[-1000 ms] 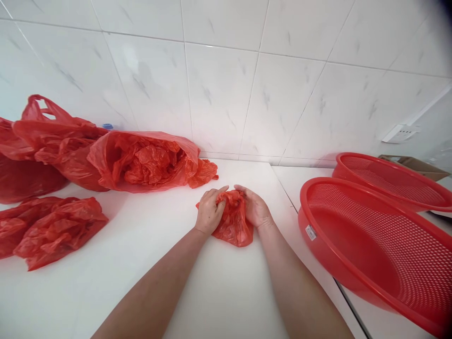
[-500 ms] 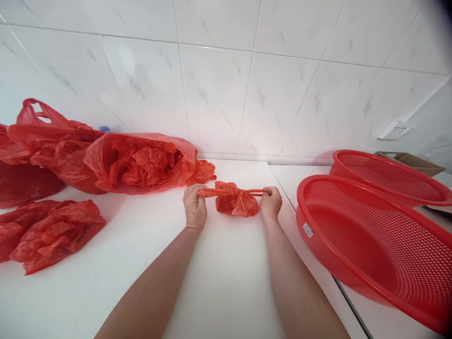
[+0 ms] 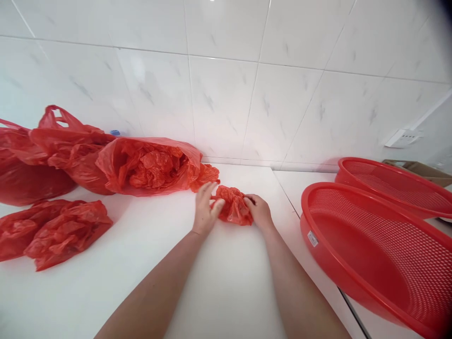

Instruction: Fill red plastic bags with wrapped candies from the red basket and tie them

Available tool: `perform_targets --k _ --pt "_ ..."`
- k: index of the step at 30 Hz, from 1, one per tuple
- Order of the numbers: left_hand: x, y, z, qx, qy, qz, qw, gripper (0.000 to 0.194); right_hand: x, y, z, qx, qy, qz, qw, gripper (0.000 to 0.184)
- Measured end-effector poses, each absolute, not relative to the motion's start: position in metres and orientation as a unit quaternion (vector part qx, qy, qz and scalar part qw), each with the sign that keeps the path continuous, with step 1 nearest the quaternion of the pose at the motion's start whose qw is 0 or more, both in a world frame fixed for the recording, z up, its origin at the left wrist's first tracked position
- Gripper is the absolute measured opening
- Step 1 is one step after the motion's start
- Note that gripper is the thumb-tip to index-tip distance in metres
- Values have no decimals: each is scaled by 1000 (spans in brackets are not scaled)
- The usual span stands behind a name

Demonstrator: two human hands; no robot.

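A small crumpled red plastic bag (image 3: 233,205) sits on the white tabletop between my hands. My left hand (image 3: 206,209) is at its left side, with the fingers raised and the thumb apart from them, near the bag's edge. On the opposite side, my right hand (image 3: 260,210) has its fingers curled at the bag, thumb and fingertips against the red plastic. What the bag contains cannot be seen. Just behind my left hand is another crumpled piece of red plastic (image 3: 205,176), by the mouth of a large red bag (image 3: 106,162) stuffed with more red plastic.
Further left, full red bags (image 3: 33,183) stand against the tiled wall (image 3: 222,103), with crumpled red bags (image 3: 70,230) in front. To the right are a red perforated basket (image 3: 353,245) and a second basket (image 3: 384,181) behind it. A cardboard box (image 3: 427,172) is at the far right.
The stretched handle ends are no longer held out sideways. Both hands have moved inward to the bag's sides, and my left fingers have opened. The view has shifted slightly.
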State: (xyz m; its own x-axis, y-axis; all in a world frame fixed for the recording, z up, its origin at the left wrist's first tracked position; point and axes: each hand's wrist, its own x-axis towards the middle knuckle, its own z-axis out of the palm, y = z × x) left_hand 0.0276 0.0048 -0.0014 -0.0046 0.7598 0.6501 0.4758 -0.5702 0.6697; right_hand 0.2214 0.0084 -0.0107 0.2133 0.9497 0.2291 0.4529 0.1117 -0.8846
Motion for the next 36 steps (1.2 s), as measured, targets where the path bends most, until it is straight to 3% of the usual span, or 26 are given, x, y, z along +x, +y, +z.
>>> perform_targets --k 3,8,16,21,26,30,33,36 --pt "42 -5 -5 777 409 447 174 68 211 6 -12 -552 -649 307 424 17" --pt "34 -8 -7 756 455 416 219 29 212 6 -12 -546 -596 341 479 26" --pt "-22 -29 -5 656 525 468 272 19 220 7 -14 -637 -558 312 430 32" --pt "-78 -52 4 662 569 451 187 21 220 9 -18 -654 -573 297 395 34" --pt "-146 -74 27 687 621 376 -9 24 214 7 -15 -653 -594 274 382 33" --pt "-195 -86 43 521 765 330 -183 76 211 6 -16 -654 -607 260 369 31" --pt "-233 -86 52 450 830 285 -167 98 213 7 -20 -652 -608 260 371 32" --pt "-269 -79 55 446 861 230 -79 102 214 8 -21 -652 -611 255 369 33"
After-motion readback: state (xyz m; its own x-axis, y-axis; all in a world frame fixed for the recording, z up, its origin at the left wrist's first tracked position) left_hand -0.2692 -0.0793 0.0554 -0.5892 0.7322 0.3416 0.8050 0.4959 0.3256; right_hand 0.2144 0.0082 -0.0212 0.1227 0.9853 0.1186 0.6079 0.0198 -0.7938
